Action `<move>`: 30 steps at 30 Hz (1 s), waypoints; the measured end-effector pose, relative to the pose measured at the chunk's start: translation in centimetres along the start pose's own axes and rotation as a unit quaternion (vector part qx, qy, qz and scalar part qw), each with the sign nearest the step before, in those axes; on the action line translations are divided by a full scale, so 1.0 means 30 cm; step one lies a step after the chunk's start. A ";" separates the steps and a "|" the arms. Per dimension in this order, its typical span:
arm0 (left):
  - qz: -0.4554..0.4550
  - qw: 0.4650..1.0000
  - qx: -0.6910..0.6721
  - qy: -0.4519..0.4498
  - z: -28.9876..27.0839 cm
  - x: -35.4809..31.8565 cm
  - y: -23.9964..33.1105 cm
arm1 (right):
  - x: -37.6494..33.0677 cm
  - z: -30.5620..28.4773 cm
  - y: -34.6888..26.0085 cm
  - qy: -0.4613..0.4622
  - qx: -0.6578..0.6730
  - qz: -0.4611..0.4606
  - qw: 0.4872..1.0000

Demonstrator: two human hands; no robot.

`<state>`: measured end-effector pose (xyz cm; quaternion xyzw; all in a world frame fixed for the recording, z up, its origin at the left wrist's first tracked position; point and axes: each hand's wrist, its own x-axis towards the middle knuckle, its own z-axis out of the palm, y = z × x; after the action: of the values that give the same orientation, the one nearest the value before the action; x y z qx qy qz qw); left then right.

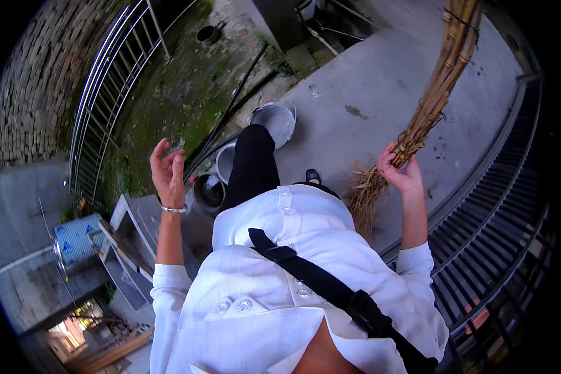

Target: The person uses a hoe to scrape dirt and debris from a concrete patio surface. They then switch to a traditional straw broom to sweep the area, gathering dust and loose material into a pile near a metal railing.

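Note:
My right hand (400, 168) is closed around a tied bundle of dry brown stalks (435, 100), near its frayed, straw-like end (366, 194). From my grip the bundle slants up and to the right, past the top of the view. A dark tie crosses the thick canes near the top edge. My left hand (167, 171) is raised on the left with nothing in it, its fingers loosely bent and apart. A light bracelet (174, 209) circles that wrist. Beyond the left hand, beside my leg, stand a dark bucket (197, 194) and a pale bucket (223, 163).
A larger grey bucket (291, 118) stands on the concrete floor (349, 87) ahead. Dark metal railings (480, 218) curve along the right. At left, a shiny railing (84, 131) borders mossy ground (168, 93) with a black hose (234, 93). A grey frame (128, 249) stands at lower left.

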<state>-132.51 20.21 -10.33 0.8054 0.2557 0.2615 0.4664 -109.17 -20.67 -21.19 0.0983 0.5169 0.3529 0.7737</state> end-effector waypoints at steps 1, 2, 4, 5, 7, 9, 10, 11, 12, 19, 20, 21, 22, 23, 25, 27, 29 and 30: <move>0.014 0.999 -0.038 -0.022 0.046 0.036 0.038 | 0.001 -0.013 -0.001 -0.005 -0.010 -0.009 1.000; 0.027 0.996 -0.075 -0.045 0.100 0.074 0.091 | 0.003 -0.025 0.003 -0.012 -0.019 -0.018 1.000; 0.051 0.980 -0.148 -0.124 0.241 0.158 0.242 | -0.015 -0.054 0.013 -0.052 -0.033 -0.049 0.997; 0.083 0.963 -0.185 -0.178 0.334 0.200 0.316 | -0.022 -0.064 0.015 -0.062 -0.034 -0.062 0.996; 0.121 0.910 -0.247 -0.310 0.546 0.271 0.478 | -0.049 -0.084 0.019 -0.089 -0.023 -0.101 0.991; 0.177 0.822 -0.322 -0.435 0.786 0.334 0.638 | -0.007 -0.111 0.063 -0.115 -0.041 -0.174 0.977; 0.191 0.806 -0.334 -0.449 0.869 0.334 0.683 | -0.009 -0.120 0.082 -0.103 -0.010 -0.210 0.972; 0.203 0.789 -0.349 -0.464 0.952 0.321 0.724 | -0.034 -0.114 0.120 -0.093 0.005 -0.241 0.966; 0.203 0.756 -0.387 -0.487 1.028 0.307 0.760 | -0.044 -0.126 0.128 -0.131 0.025 -0.247 0.960; -0.004 0.748 -0.464 -0.475 1.276 0.302 0.890 | -0.128 -0.292 0.246 0.206 -0.516 -0.689 0.465; -0.004 0.730 -0.478 -0.488 1.291 0.272 0.907 | -0.117 -0.299 0.245 0.248 -0.497 -0.748 0.363; -0.041 0.666 -0.491 -0.560 1.287 0.240 0.921 | -0.091 -0.309 0.249 0.290 -0.479 -0.787 0.259; -0.008 0.627 -0.494 -0.602 1.285 0.205 0.935 | -0.076 -0.307 0.245 0.289 -0.463 -0.799 0.254; -0.009 0.603 -0.493 -0.627 1.253 0.234 0.956 | -0.047 -0.252 0.264 0.289 -0.450 -0.808 0.247; 0.033 0.498 -0.477 -0.724 1.265 0.245 0.985 | 0.010 -0.219 0.188 0.332 -0.339 -0.854 0.213; 0.046 0.503 -0.495 -0.707 1.212 0.246 1.004 | 0.045 -0.184 0.164 0.327 -0.322 -0.857 0.236; 0.131 0.429 -0.483 -0.752 1.258 0.312 1.042 | 0.033 -0.175 0.190 0.306 -0.322 -0.867 0.226; 0.235 0.507 -0.524 -0.643 1.217 0.220 1.082 | -0.038 -0.202 0.222 0.319 -0.323 -0.868 0.201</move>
<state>-98.13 -12.10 3.97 0.3920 -0.4962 -0.1418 0.7616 -117.63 -17.84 -19.61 -0.7912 0.3224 -0.4023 0.3290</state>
